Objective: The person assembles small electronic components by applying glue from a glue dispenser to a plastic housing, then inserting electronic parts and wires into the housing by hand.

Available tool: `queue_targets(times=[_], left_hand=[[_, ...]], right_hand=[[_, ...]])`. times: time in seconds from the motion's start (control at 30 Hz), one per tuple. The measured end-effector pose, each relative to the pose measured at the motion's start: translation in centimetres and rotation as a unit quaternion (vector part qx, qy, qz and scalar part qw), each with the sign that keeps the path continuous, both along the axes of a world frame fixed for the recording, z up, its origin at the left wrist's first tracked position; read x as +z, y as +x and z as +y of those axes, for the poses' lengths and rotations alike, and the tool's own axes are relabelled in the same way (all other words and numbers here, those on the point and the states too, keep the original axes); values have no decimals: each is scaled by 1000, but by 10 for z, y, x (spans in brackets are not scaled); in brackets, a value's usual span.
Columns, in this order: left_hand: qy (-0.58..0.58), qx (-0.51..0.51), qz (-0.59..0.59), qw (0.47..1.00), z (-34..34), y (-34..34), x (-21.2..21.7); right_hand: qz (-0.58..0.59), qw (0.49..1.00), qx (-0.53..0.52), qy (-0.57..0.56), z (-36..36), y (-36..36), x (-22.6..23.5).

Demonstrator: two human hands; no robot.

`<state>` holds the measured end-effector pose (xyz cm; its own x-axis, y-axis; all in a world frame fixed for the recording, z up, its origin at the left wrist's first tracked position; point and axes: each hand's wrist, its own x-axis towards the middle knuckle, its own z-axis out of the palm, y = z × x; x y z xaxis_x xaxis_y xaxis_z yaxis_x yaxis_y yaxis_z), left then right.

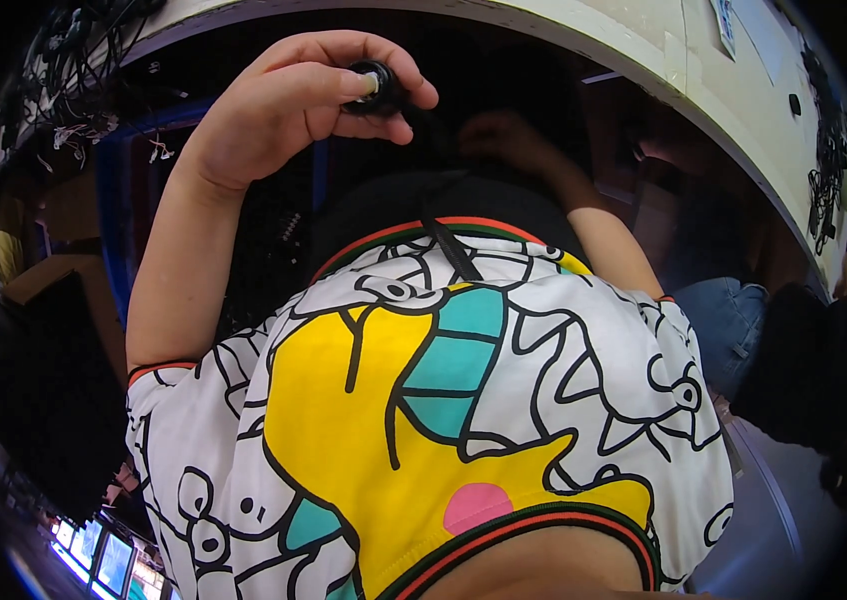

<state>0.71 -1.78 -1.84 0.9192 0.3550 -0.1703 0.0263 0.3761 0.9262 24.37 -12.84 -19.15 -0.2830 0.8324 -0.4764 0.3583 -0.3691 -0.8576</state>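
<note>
My left hand (293, 100) is raised at the upper left, near the table's edge. Its thumb and curled fingers grip a small round black part (380, 98) with a ridged rim. A pale bit shows in the middle of that part, beside the thumb tip; its exact kind I cannot make out. Lower and to the right, my right hand (508, 138) rests in deep shadow over my dark lap. Its fingers are too dark to read, and whether they hold anything cannot be seen.
A pale tabletop (633, 45) curves across the top, with black cables (828, 150) on its right part. A tangle of black wires with small white connectors (73, 130) hangs at the upper left. Below it stands an open cardboard box (68, 275). Another person's denim-clad leg (728, 325) is at the right.
</note>
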Motion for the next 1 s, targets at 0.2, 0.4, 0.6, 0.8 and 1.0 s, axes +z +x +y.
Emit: queue_targets(times=[0.2,0.4,0.6,0.8,1.0], left_hand=[[-5,15,13,1000,1,0,-2],[-18,35,55,998,-9,8,-6],[57,-3,17,998,-15,19,-4],[61,11,21,998,-20,37,-22],[159,44,20,986,-33,71,-55]], right_hand=[[1,1000,8,4,0,1,-1],[-49,998,35,34,2,-2,-17],[-48,998,27,9,0,3,-12],[-116,961,-112,226,-16,24,110],[-210,896,62,386,-4,4,172]])
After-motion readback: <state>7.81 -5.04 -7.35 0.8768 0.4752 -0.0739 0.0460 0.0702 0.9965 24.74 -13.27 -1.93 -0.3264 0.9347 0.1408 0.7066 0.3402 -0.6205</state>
